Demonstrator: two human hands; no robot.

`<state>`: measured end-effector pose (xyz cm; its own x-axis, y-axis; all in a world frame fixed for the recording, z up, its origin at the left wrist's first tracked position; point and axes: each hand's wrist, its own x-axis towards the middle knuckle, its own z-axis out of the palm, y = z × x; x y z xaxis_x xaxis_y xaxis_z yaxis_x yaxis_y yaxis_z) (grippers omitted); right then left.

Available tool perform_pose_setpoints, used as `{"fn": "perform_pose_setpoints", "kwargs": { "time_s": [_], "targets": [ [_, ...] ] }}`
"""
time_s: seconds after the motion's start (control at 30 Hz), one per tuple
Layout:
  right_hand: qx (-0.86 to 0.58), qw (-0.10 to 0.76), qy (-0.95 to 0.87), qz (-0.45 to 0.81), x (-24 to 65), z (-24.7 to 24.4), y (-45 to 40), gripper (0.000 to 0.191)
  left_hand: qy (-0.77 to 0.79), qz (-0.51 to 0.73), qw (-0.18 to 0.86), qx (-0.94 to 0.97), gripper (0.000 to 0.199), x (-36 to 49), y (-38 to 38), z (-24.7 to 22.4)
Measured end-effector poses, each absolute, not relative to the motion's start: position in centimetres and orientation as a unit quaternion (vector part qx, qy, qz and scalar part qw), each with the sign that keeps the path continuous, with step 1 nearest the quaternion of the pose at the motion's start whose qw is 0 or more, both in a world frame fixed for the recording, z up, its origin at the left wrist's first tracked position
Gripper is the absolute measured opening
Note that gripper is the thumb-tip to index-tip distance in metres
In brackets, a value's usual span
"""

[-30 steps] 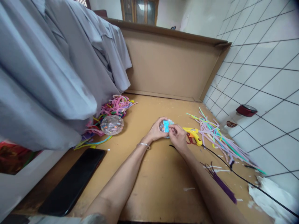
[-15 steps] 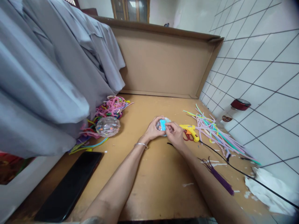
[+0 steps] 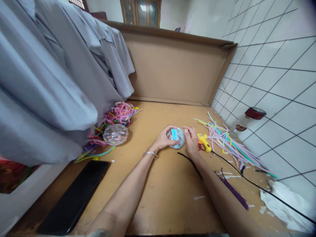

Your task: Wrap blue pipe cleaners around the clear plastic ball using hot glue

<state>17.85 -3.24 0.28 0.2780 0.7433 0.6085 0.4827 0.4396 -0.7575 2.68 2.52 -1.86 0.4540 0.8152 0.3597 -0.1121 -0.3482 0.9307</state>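
Note:
My left hand (image 3: 166,138) is wrapped round the left side of a clear round ornament (image 3: 180,138) with a bright blue patch on its front. Just right of the ornament is my right hand (image 3: 191,140), its fingers curled together; whether anything small is between them cannot be made out. A yellow glue gun (image 3: 204,143) lies right beside my right hand, its black cord running to the lower right. Under my right forearm passes a thin black strip (image 3: 187,158). A second clear ball (image 3: 116,134) rests at the left against colourful fuzzy stems (image 3: 120,113).
Pastel stems (image 3: 222,135) lie at the right near a red-lidded jar (image 3: 247,120). A purple tassel (image 3: 234,193) and white tissue (image 3: 283,205) are lower right. A black phone (image 3: 74,197) lies lower left, grey cloth (image 3: 61,82) hangs above, and cardboard (image 3: 172,69) stands behind.
My right hand has moved right, off the blue patch, so more of the ornament shows. It now covers part of the glue gun's front. My left hand still holds the ornament.

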Motion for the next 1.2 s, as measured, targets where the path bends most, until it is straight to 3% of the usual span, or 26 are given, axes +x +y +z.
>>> {"fn": "perform_pose_setpoints", "kwargs": {
  "time_s": [0.5, 1.2],
  "targets": [
    [-0.513, 0.566, -0.615, 0.198, 18.9, -0.6, -2.0, 0.047, 0.236, 0.387, 0.533, 0.714, 0.064, 2.9, 1.8, -0.4],
    [-0.525, 0.562, -0.6, 0.222, 18.3, -0.1, -2.8, 0.025, 0.24, 0.39, 0.532, 0.712, 0.061, 2.9, 1.7, -0.3]
  ]
}}
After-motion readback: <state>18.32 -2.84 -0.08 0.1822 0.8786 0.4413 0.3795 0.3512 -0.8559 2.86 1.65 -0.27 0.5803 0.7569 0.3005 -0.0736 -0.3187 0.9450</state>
